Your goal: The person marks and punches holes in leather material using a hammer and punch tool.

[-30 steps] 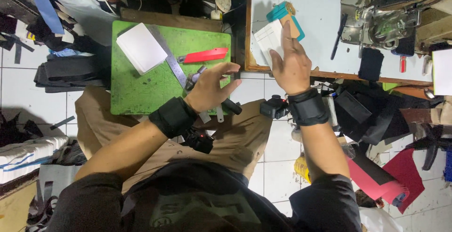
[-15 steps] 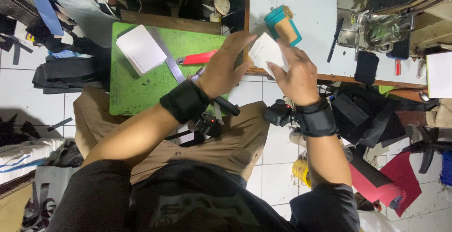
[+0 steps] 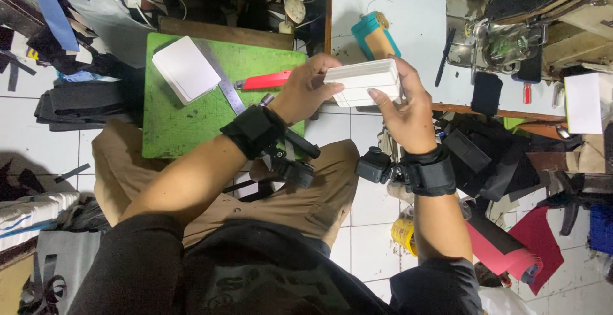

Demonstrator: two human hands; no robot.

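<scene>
Person, seated: black short-sleeved top, tan trousers. Left hand [image 3: 306,91] and right hand [image 3: 405,107] bare; each wrist carries a wide black strap with small black camera.

Green cutting mat [image 3: 191,123] on lap; white card stack [image 3: 186,69] at its 10 o'clock, steel ruler [image 3: 225,85] just right (red knife [image 3: 267,80] at 2 o'clock).
</scene>
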